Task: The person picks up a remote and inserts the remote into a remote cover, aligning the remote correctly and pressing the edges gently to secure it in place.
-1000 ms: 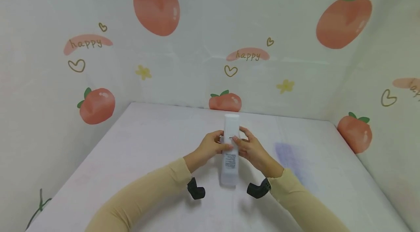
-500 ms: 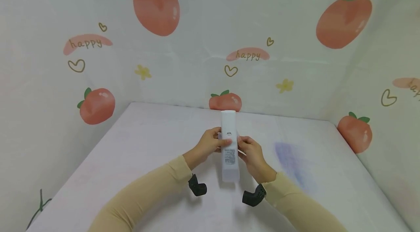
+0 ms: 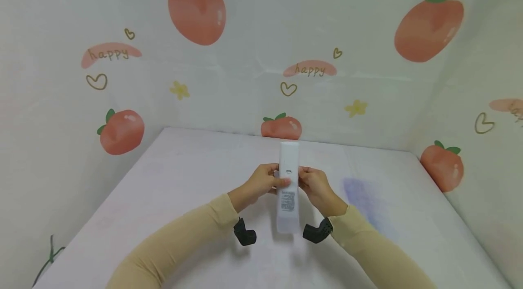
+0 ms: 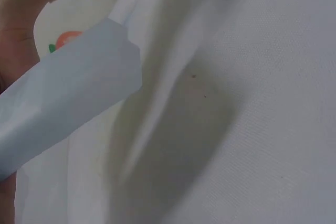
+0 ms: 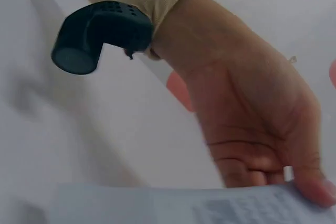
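A long white device [image 3: 288, 157] is held tilted up above the table, between both hands. Its facing side bears a small dark slot and a block of grey print; its kind is unclear. My left hand [image 3: 259, 184] grips it from the left, thumb across the face below the slot, other fingers mostly hidden behind. My right hand [image 3: 320, 189] pinches the right edge at about slot height, and in the right wrist view the thumb [image 5: 312, 184] lies on that edge with the fingers curled. In the left wrist view the white device [image 4: 73, 87] hides much of the left hand.
The white table [image 3: 196, 161] carries a purple smudge [image 3: 361, 193] on the right. Behind it hangs a white wall cloth [image 3: 253, 21] printed with peaches. A black wrist camera [image 3: 245, 234] sits below the left hand, another black camera [image 3: 318, 232] below the right.
My right thumb has moved off the device's face to its right edge. The device rose slightly to the left, then came back down. The left hand keeps its grip.
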Tool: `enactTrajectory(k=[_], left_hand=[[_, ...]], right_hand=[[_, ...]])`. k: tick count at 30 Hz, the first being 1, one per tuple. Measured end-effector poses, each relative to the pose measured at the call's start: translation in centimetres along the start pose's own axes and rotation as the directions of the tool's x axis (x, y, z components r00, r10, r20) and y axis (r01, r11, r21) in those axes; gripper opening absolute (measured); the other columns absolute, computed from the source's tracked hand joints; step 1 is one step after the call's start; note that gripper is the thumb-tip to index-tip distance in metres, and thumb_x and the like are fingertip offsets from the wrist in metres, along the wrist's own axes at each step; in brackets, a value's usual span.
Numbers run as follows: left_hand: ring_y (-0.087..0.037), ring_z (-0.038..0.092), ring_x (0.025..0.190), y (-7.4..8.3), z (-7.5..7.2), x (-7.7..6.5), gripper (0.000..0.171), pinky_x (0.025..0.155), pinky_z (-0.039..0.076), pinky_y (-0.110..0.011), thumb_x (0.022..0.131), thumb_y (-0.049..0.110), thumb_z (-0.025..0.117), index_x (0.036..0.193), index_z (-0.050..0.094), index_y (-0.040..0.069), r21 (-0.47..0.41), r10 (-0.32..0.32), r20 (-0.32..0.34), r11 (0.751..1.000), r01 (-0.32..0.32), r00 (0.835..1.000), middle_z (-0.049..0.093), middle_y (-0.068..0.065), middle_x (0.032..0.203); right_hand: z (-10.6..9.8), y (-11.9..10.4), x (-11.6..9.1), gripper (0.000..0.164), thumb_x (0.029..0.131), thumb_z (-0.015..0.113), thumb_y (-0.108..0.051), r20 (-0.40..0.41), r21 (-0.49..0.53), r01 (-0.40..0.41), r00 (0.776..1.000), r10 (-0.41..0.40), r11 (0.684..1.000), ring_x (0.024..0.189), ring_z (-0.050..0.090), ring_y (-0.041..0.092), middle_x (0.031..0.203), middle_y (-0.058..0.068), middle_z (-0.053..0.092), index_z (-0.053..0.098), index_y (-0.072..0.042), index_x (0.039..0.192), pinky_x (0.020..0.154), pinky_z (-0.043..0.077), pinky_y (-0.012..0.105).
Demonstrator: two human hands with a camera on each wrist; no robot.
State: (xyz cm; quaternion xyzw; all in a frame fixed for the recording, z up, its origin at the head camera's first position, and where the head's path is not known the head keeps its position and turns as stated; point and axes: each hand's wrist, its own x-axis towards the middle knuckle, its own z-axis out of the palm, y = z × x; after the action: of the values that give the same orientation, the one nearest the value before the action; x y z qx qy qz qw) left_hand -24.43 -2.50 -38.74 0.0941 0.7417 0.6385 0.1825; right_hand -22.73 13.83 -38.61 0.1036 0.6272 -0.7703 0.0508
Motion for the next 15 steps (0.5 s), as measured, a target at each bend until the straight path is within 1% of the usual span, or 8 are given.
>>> enactTrajectory(k=[1, 3, 6, 8, 9, 11, 13, 15], left_hand=[[-0.017, 0.066, 0.084, -0.02, 0.06, 0.11, 0.041, 0.077, 0.059, -0.038, 0.087, 0.014, 0.073, 0.123, 0.061, 0.001, -0.004, -0.003, -0.005, 1.000, 0.003, 1.000, 0.068, -0.013, 0.104], [-0.017, 0.067, 0.083, -0.12, 0.16, 0.39, 0.041, 0.076, 0.059, -0.037, 0.087, 0.014, 0.073, 0.122, 0.061, 0.000, -0.015, -0.003, -0.021, 1.000, 0.003, 1.000, 0.068, -0.013, 0.104], [-0.017, 0.067, 0.082, -0.11, 0.07, 0.76, 0.041, 0.074, 0.059, -0.036, 0.086, 0.015, 0.074, 0.121, 0.061, -0.002, -0.019, 0.017, -0.048, 1.000, -0.018, 0.999, 0.068, -0.014, 0.103], [-0.017, 0.066, 0.082, -0.07, -0.03, 0.84, 0.042, 0.074, 0.059, -0.037, 0.084, 0.014, 0.076, 0.120, 0.062, -0.001, 0.008, 0.046, -0.057, 0.999, -0.046, 0.997, 0.068, -0.014, 0.102], [-0.017, 0.065, 0.082, 0.03, -0.07, 0.83, 0.043, 0.073, 0.059, -0.036, 0.083, 0.015, 0.077, 0.120, 0.062, -0.001, 0.033, 0.063, -0.060, 0.998, -0.061, 0.996, 0.067, -0.014, 0.101], [-0.018, 0.064, 0.083, 0.11, -0.15, 0.82, 0.045, 0.073, 0.059, -0.036, 0.082, 0.015, 0.078, 0.120, 0.062, -0.001, 0.084, 0.095, -0.052, 0.992, -0.090, 0.994, 0.066, -0.014, 0.101], [-0.019, 0.063, 0.085, 0.13, -0.18, 0.74, 0.047, 0.072, 0.059, -0.036, 0.080, 0.017, 0.080, 0.120, 0.062, 0.000, 0.126, 0.108, -0.040, 0.987, -0.102, 0.993, 0.064, -0.014, 0.101], [-0.021, 0.063, 0.088, -0.01, -0.20, 0.65, 0.049, 0.073, 0.059, -0.035, 0.080, 0.017, 0.081, 0.122, 0.061, 0.002, 0.135, 0.107, -0.030, 0.986, -0.102, 0.994, 0.062, -0.016, 0.105]], right_hand=[[-0.01, 0.17, 0.12, 0.021, 0.099, 0.045, 0.001, -0.002, 0.005, -0.005, 1.000, 0.005, 1.000, 0.075, 0.058, 0.006, 0.082, -0.002, 0.061, 0.052, 0.014, 0.114, 0.072, 0.048, 0.020], [0.06, 0.52, 0.16, 0.014, 0.100, 0.047, -0.004, -0.010, 0.020, -0.016, 1.000, 0.016, 1.000, 0.074, 0.058, 0.007, 0.083, -0.004, 0.060, 0.055, 0.005, 0.108, 0.071, 0.047, 0.021], [0.44, 0.93, 0.01, 0.013, 0.104, 0.044, -0.018, 0.012, -0.008, -0.015, 1.000, 0.015, 1.000, 0.077, 0.057, 0.010, 0.096, -0.001, 0.057, 0.047, -0.007, 0.108, 0.072, 0.045, 0.025], [0.68, 1.00, -0.27, 0.021, 0.104, 0.044, -0.028, 0.037, -0.036, -0.012, 0.999, 0.013, 0.999, 0.083, 0.059, 0.012, 0.110, 0.005, 0.053, 0.041, -0.011, 0.116, 0.074, 0.046, 0.028], [0.75, 1.01, -0.32, 0.029, 0.103, 0.045, -0.031, 0.052, -0.055, -0.003, 0.999, 0.006, 0.999, 0.086, 0.060, 0.013, 0.116, 0.008, 0.051, 0.037, -0.013, 0.123, 0.075, 0.046, 0.029], [0.66, 0.95, -0.42, 0.044, 0.102, 0.049, -0.033, 0.081, -0.080, 0.010, 0.997, -0.004, 0.997, 0.092, 0.061, 0.016, 0.125, 0.012, 0.048, 0.028, -0.016, 0.136, 0.077, 0.049, 0.031], [0.44, 0.80, -0.47, 0.054, 0.099, 0.055, -0.033, 0.102, -0.095, 0.008, 0.995, 0.002, 0.995, 0.094, 0.062, 0.016, 0.126, 0.013, 0.050, 0.028, -0.015, 0.142, 0.079, 0.050, 0.032], [0.09, 0.67, -0.44, 0.053, 0.098, 0.058, -0.029, 0.119, -0.105, 0.009, 0.993, 0.003, 0.994, 0.092, 0.063, 0.015, 0.120, 0.010, 0.054, 0.033, -0.013, 0.142, 0.078, 0.051, 0.032]])
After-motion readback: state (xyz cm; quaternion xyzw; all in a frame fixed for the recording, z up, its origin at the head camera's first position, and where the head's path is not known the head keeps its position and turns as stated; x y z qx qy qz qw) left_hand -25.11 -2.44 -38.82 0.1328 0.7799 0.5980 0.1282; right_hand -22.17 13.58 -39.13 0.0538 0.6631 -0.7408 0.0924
